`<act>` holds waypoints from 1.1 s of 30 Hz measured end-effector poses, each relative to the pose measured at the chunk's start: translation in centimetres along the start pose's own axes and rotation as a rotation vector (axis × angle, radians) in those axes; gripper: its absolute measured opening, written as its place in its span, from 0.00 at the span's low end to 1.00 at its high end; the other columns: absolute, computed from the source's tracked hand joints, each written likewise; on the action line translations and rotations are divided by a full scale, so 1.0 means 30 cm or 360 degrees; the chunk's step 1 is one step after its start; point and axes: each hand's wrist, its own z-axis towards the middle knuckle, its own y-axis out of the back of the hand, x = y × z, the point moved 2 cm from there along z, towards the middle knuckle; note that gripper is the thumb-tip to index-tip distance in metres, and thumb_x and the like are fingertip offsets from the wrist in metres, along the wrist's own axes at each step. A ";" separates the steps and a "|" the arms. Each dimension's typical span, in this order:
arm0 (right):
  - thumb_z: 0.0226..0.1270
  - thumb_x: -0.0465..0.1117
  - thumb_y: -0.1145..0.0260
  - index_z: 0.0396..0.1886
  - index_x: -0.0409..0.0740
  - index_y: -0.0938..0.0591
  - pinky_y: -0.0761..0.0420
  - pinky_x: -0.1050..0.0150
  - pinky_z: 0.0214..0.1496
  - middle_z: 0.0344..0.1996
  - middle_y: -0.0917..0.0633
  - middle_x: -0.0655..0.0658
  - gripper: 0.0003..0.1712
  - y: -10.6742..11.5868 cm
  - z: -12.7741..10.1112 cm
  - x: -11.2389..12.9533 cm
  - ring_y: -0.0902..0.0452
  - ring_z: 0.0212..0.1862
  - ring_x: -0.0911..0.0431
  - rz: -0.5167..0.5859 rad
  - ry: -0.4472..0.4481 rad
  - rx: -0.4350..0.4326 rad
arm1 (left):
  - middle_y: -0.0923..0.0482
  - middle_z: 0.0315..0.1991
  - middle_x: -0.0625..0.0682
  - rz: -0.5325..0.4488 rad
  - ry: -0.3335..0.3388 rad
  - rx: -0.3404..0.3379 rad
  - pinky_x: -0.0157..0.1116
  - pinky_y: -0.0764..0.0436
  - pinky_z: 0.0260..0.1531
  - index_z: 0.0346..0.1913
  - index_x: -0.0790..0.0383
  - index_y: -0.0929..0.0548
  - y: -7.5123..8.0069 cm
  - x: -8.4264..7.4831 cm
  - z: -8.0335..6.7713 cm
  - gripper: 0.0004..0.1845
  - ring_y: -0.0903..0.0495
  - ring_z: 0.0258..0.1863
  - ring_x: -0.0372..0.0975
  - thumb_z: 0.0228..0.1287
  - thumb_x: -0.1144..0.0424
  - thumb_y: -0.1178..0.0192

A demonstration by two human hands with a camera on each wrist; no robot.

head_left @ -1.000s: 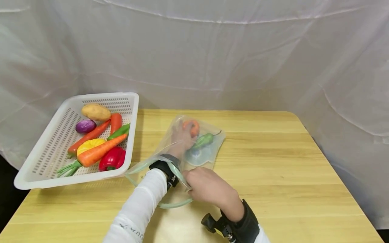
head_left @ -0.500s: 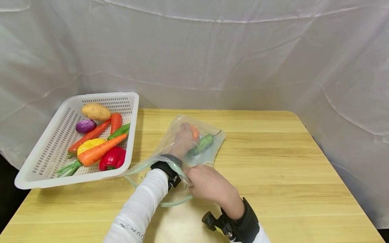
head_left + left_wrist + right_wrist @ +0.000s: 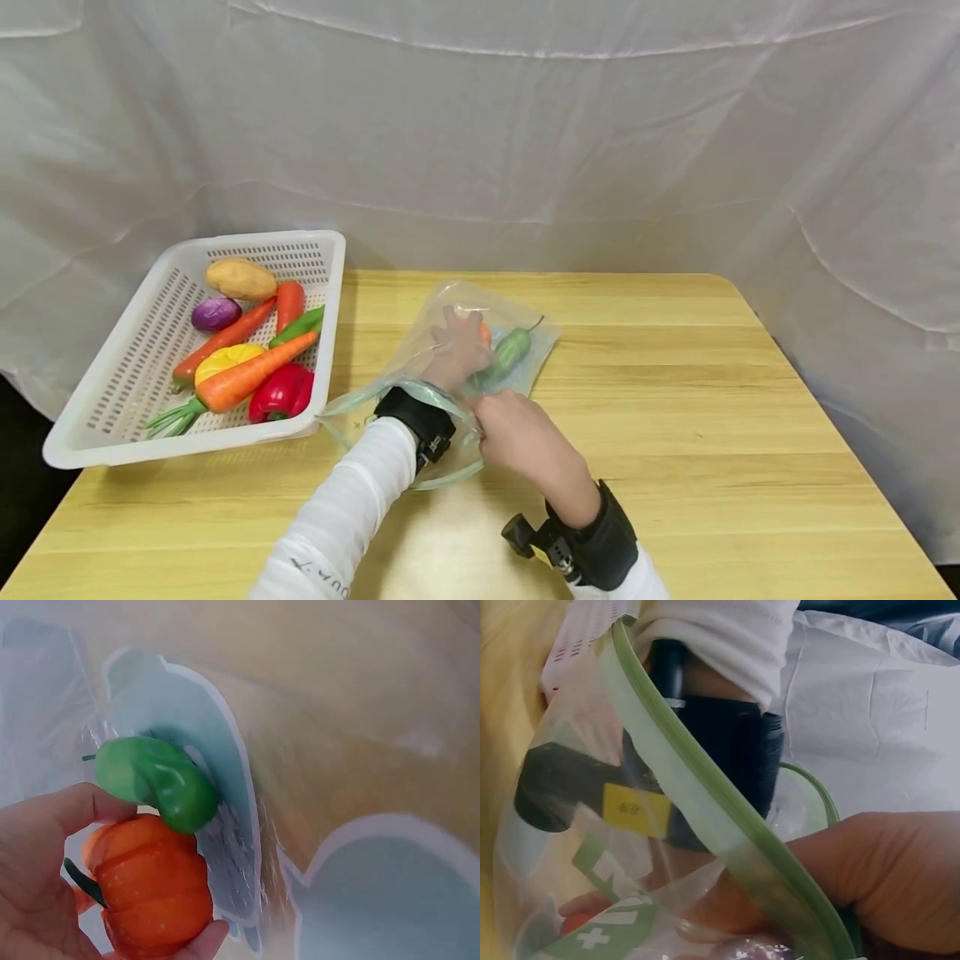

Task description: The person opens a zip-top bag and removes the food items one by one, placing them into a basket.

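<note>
My left hand [image 3: 459, 346] is inside a clear zip bag [image 3: 408, 354] with a pale green rim, lying on the table. Its fingers curl round a small orange pumpkin [image 3: 154, 889] with a dark green stem. Against the pumpkin and close by the hand lies a green pepper [image 3: 154, 780], its thin stem [image 3: 537, 322] pointing to the bag's far corner in the head view. At the bag's mouth, my right hand [image 3: 517, 437] pinches the rim [image 3: 720, 802] and holds it up around the left wrist. The right fingertips are mostly hidden.
A white perforated basket [image 3: 105, 417] at the left holds a potato [image 3: 242, 279], a carrot [image 3: 251, 372], a red bell pepper [image 3: 282, 392] and several other vegetables. It stands close to the bag's left edge. A pale cloth [image 3: 600, 150] hangs behind the wooden table [image 3: 712, 417].
Inside the bag, my left hand has closed over the pumpkin, which now shows less in the head view. The green pepper has turned slightly. My right hand has lifted the rim a little.
</note>
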 end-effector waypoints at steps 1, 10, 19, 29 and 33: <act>0.43 0.21 0.43 0.33 0.41 0.20 0.32 0.69 0.20 0.16 0.24 0.50 0.18 -0.002 0.003 -0.003 0.33 0.20 0.59 0.0007 -0.0014 -0.0007 | 0.50 0.64 0.66 -0.0025 0.0017 0.0013 0.46 0.23 0.38 0.55 0.59 0.31 0.003 -0.001 -0.002 0.30 0.37 0.52 0.62 0.45 0.61 0.37; 0.40 0.20 0.40 0.22 0.38 0.22 0.32 0.69 0.19 0.17 0.22 0.46 0.12 -0.033 0.048 -0.036 0.32 0.20 0.57 0.0076 -0.0192 -0.0114 | 0.45 0.60 0.68 -0.0135 0.0072 0.0032 0.46 0.24 0.40 0.53 0.59 0.31 0.034 0.007 -0.027 0.25 0.34 0.51 0.62 0.52 0.57 0.39; 0.44 0.22 0.37 0.25 0.37 0.21 0.30 0.67 0.21 0.19 0.20 0.43 0.09 -0.032 0.081 -0.106 0.29 0.21 0.56 0.0123 -0.0348 -0.0140 | 0.32 0.59 0.63 0.0330 -0.0016 0.0066 0.53 0.31 0.52 0.54 0.59 0.26 0.028 -0.038 -0.041 0.19 0.33 0.54 0.57 0.60 0.58 0.47; 0.45 0.22 0.38 0.24 0.37 0.22 0.34 0.69 0.22 0.20 0.22 0.44 0.09 -0.013 0.087 -0.163 0.34 0.22 0.56 0.0163 -0.0458 -0.0235 | 0.21 0.49 0.56 0.0727 -0.0001 0.0166 0.44 0.25 0.46 0.50 0.56 0.21 0.008 -0.084 -0.050 0.17 0.25 0.49 0.47 0.64 0.51 0.50; 0.47 0.23 0.39 0.20 0.39 0.27 0.38 0.69 0.22 0.17 0.29 0.47 0.09 -0.007 0.083 -0.181 0.38 0.22 0.56 0.0170 -0.0520 -0.0234 | 0.33 0.62 0.61 0.0848 0.0016 0.0351 0.46 0.27 0.54 0.68 0.53 0.37 0.004 -0.095 -0.093 0.29 0.32 0.59 0.50 0.64 0.55 0.48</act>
